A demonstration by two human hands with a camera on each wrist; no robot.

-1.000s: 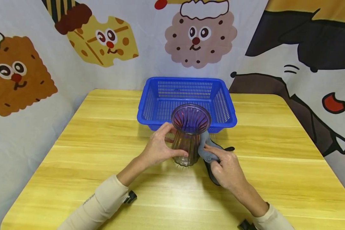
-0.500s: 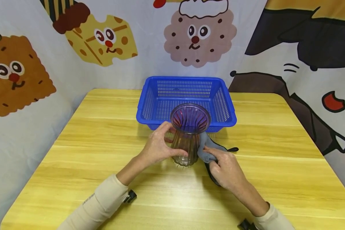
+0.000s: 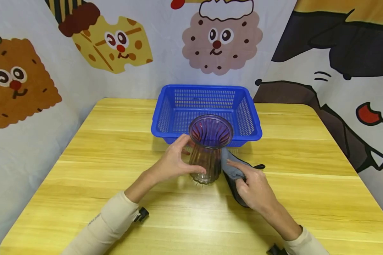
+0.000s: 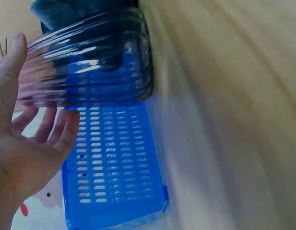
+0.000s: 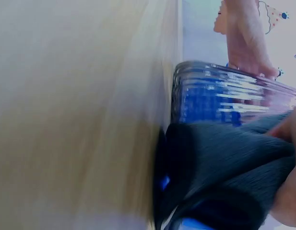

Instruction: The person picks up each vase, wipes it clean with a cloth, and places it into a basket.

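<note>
A clear ribbed glass vase (image 3: pixel 207 163) with a flared, purple-tinted rim stands upright on the table, mouth toward the head camera. My left hand (image 3: pixel 173 159) holds it from the left, thumb across its front and fingers behind. In the left wrist view, the fingers of my left hand (image 4: pixel 35 148) reach along the side of the vase (image 4: pixel 100 62). My right hand (image 3: pixel 255 184) grips a grey cloth (image 3: pixel 231 166) with dark edging, held against the vase's right side. Part of the cloth (image 5: pixel 224 163) hangs down to the tabletop in the right wrist view.
A blue perforated plastic basket (image 3: pixel 166 134) sits directly behind the vase, partly hidden by its rim. The wooden table (image 3: pixel 115 141) meets a cartoon-printed cloth backdrop (image 3: pixel 166 42) at its far edge.
My left hand and forearm have shifted slightly left, the vase barely moving with them. My right hand has moved a little right and down, and the cloth has changed its folds.
</note>
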